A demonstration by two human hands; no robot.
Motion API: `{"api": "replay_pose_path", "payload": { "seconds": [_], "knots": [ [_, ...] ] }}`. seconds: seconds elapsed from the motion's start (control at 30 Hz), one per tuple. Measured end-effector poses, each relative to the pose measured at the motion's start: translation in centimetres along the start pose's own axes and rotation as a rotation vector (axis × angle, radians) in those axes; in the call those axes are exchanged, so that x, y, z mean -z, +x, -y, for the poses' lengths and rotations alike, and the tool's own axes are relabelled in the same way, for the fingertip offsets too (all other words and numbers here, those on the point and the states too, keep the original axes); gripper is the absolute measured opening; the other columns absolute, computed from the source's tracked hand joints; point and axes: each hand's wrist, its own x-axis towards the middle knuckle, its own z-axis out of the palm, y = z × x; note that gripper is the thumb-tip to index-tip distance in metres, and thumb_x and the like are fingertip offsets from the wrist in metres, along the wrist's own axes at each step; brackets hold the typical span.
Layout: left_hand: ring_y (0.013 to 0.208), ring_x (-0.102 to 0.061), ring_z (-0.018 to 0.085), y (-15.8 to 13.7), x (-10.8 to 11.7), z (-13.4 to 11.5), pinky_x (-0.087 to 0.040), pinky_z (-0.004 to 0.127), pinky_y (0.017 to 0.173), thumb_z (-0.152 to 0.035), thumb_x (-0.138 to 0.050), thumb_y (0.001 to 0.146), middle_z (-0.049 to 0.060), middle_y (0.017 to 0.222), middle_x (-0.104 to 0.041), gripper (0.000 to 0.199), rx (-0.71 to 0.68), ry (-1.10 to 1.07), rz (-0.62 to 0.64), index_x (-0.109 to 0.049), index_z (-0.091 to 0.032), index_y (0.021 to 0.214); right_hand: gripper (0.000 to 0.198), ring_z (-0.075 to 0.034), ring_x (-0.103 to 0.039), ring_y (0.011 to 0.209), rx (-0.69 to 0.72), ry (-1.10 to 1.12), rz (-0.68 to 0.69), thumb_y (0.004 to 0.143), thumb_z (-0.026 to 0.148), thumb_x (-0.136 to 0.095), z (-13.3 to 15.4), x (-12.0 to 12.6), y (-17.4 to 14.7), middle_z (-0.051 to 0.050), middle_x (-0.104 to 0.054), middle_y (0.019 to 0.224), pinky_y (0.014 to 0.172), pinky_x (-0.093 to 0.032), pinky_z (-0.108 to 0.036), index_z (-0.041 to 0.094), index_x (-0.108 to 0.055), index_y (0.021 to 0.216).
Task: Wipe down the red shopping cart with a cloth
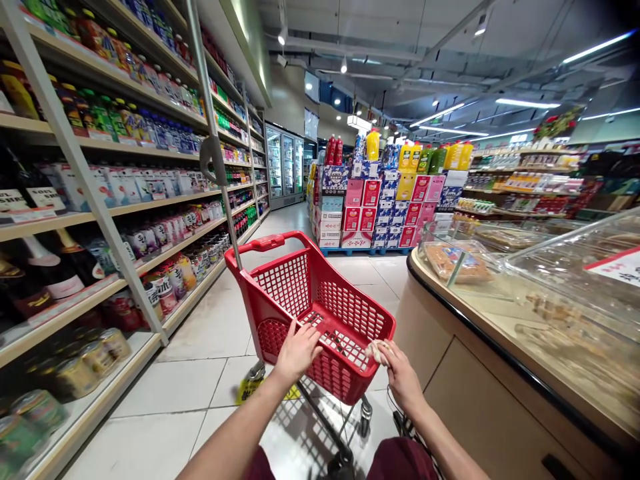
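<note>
On smooth pale tiles [193, 427] stands a lattice-walled red plastic cart [345, 373].

I am in a supermarket aisle, behind a red plastic shopping cart with perforated walls [270, 337]. On my left, long beige shelves on grey metal posts [193, 301] carry rows of colourful plastic drink bottles [105, 117] and shiny gold cans [97, 358]. Ahead of me rise stacked pink, red and blue cardboard cartons [371, 193], with tall glass-doored refrigerators [287, 163] beyond. On my right, a beige glass-topped counter [465, 380] displays food in clear plastic packs [457, 260].
</note>
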Motion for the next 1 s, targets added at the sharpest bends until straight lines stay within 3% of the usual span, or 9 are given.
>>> {"api": "replay_pose_path", "payload": {
  "seconds": [0.13,0.27,0.4,0.47,0.67,0.8,0.9,1.0],
  "knots": [
    [0.088,-0.054,0.017,1.7,-0.6,-0.9,-0.02,0.044,0.102,-0.033,-0.044,0.085,0.001,0.082,-0.063,0.021,0.057,0.053,-0.006,-0.06,-0.019,0.081,0.045,-0.018,-0.047,0.114,0.028,0.05,0.026,0.075,0.013,-0.032,2.8,-1.5,-0.6,-0.007,-0.053,0.121,0.096,-0.039,-0.037,0.02,-0.057,0.113],
    [0.086,-0.055,0.017,2.6,-0.9,-2.1,-0.018,0.048,0.103,-0.037,-0.045,0.083,0.001,0.078,-0.064,0.024,0.073,0.058,-0.034,-0.061,-0.02,0.077,0.048,-0.019,-0.039,0.121,0.044,0.033,-0.039,0.075,0.011,-0.032,3.2,-2.1,-1.7,-0.005,-0.049,0.126,0.099,-0.035,-0.041,0.021,-0.053,0.117],
    [0.105,-0.05,0.02,1.7,-0.7,-0.3,-0.017,0.047,0.104,-0.034,-0.04,0.084,0.005,0.106,-0.062,0.029,0.129,0.11,-0.079,-0.058,-0.02,0.102,0.045,-0.025,-0.04,0.119,-0.12,-0.076,-0.119,0.075,0.014,-0.03,-0.1,-1.2,-0.4,-0.011,-0.053,0.119,0.097,-0.033,-0.049,0.015,-0.058,0.11],
    [0.119,-0.039,0.022,1.0,-0.8,0.9,-0.017,0.046,0.104,-0.034,-0.039,0.084,0.009,0.123,-0.052,0.038,0.207,0.165,-0.101,-0.049,-0.016,0.116,0.045,-0.025,-0.041,0.118,-0.135,-0.067,-0.158,0.076,0.015,-0.029,0.2,-1.6,0.2,-0.012,-0.052,0.12,0.097,-0.033,-0.048,0.014,-0.056,0.112],
    [0.126,-0.031,0.023,0.1,-0.8,2.0,-0.016,0.043,0.106,-0.039,-0.039,0.082,0.009,0.129,-0.047,0.05,0.215,0.209,-0.05,-0.042,-0.014,0.125,0.043,-0.019,-0.036,0.122,0.166,0.002,-0.113,0.082,0.016,-0.032,5.6,-4.3,0.2,-0.006,-0.046,0.129,0.1,-0.031,-0.043,0.023,-0.048,0.121],
    [0.127,-0.029,0.02,-0.2,-0.6,1.4,-0.013,0.044,0.107,-0.04,-0.036,0.083,0.007,0.133,-0.042,0.05,0.139,0.19,-0.047,-0.039,-0.015,0.127,0.042,-0.02,-0.033,0.124,0.184,-0.095,-0.106,0.083,0.017,-0.031,2.7,-3.4,-0.1,-0.007,-0.042,0.132,0.099,-0.029,-0.046,0.025,-0.049,0.12],
    [0.128,-0.027,0.021,-0.4,-0.4,0.9,-0.013,0.044,0.107,-0.041,-0.037,0.082,0.007,0.135,-0.04,0.053,0.135,0.184,-0.031,-0.037,-0.014,0.128,0.044,-0.022,-0.033,0.124,0.05,-0.149,-0.107,0.08,0.014,-0.028,-0.8,-2.2,0.8,-0.009,-0.044,0.13,0.099,-0.028,-0.046,0.02,-0.053,0.116],
    [0.129,-0.025,0.021,-0.6,0.2,1.3,-0.013,0.043,0.107,-0.039,-0.037,0.081,0.007,0.136,-0.037,0.054,0.131,0.197,-0.022,-0.037,-0.014,0.129,0.045,-0.025,-0.035,0.122,-0.105,-0.175,-0.115,0.077,0.015,-0.03,-2.4,-1.6,2.6,-0.012,-0.046,0.127,0.097,-0.029,-0.049,0.016,-0.054,0.115]
  ]
}}
